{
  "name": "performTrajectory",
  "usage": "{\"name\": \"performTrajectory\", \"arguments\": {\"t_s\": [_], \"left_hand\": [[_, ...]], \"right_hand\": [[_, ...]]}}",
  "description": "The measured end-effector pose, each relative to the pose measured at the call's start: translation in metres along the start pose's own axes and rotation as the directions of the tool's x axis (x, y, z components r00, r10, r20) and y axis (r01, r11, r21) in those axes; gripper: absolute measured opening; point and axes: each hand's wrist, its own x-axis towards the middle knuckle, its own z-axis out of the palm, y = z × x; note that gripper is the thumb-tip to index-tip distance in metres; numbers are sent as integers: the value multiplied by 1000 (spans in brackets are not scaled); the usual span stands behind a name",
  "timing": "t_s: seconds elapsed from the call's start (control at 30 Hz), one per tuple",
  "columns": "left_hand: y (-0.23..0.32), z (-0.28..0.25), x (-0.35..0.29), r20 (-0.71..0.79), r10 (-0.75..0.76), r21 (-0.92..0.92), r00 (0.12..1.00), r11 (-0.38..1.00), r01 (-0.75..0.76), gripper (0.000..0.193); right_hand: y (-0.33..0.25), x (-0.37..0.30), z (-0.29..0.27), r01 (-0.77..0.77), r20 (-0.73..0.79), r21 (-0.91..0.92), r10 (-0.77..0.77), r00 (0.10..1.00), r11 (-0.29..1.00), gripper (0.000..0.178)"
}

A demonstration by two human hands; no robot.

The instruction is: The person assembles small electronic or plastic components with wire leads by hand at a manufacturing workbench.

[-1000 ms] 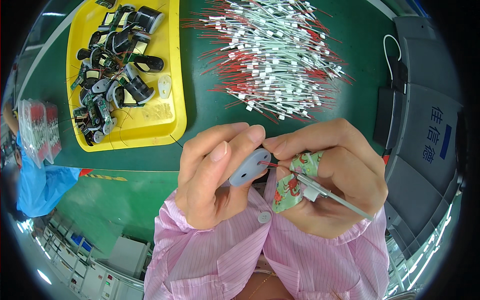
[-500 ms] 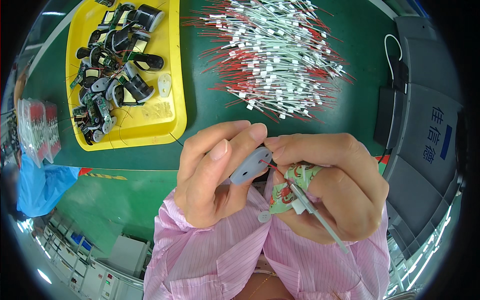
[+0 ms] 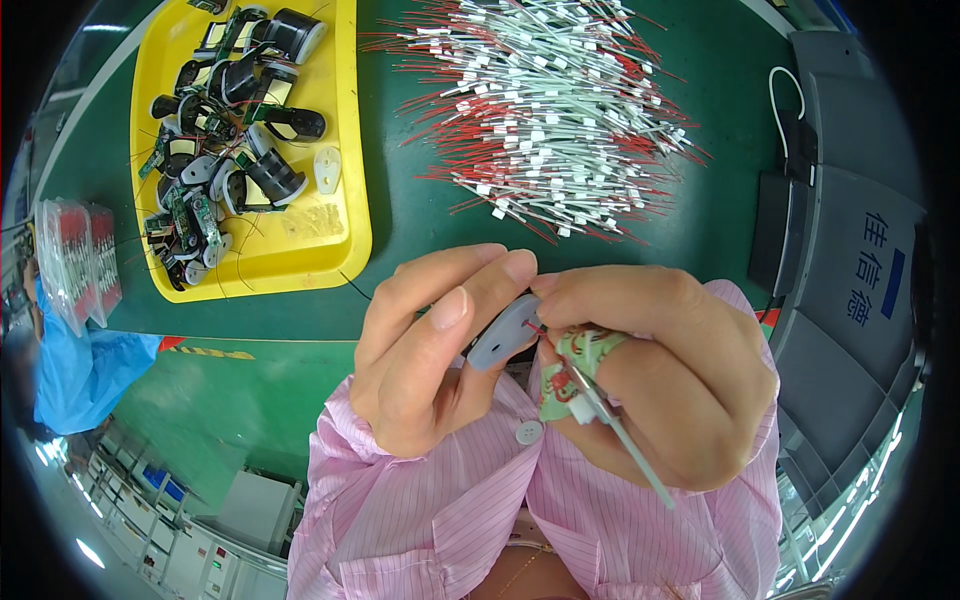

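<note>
My left hand [image 3: 425,350] pinches a small grey oval plastic piece with holes [image 3: 503,337] by its edge, in front of my chest. Close beside it, my right hand [image 3: 680,375] is closed on a thin rod-like wire lead [image 3: 637,457] with a white tag near its middle. The lead's red wire end [image 3: 536,327] reaches a hole in the grey piece; whether it passes through is hidden. Green patterned tape [image 3: 585,350] wraps fingers of my right hand. The fingertips of both hands meet at the piece's upper edge.
A yellow tray [image 3: 315,265] at the far left holds several black cylindrical parts with green circuit boards. A large heap of red and whitish wire leads [image 3: 550,120] lies at the far middle. Bagged leads [image 3: 75,260] stand at the left, a grey panel [image 3: 850,270] at the right.
My right hand has shifted slightly left with the wire lead, bringing the red end closer to the grey piece. The grey piece has tilted a little.
</note>
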Motion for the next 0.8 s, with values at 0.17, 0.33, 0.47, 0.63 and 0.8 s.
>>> {"name": "performTrajectory", "arguments": {"t_s": [0.17, 0.33, 0.47, 0.63, 0.8], "left_hand": [[-1, -6, 3, -8, 5, 37, 1000, 999, -4, 64], [-1, -10, 6, 34, 8, 96, 999, 995, -11, 50], [0, -10, 8, 12, -49, 52, 999, 997, 48, 52], [-5, -16, 7, 77, -49, 24, 996, 999, 47, 55], [-6, -18, -1, 142, -112, -118, 983, 985, 129, 59]], "right_hand": [[3, 7, -4, -25, 66, 14, 24, 998, 1000, 28], [-7, 5, -21, -312, 232, 198, 265, 936, 929, 25], [-2, 4, -16, -183, 206, 195, 143, 968, 964, 20], [-4, 2, -17, -171, 175, -90, 185, 967, 981, 18], [2, -2, -14, -76, 120, -91, 86, 989, 993, 22]]}}
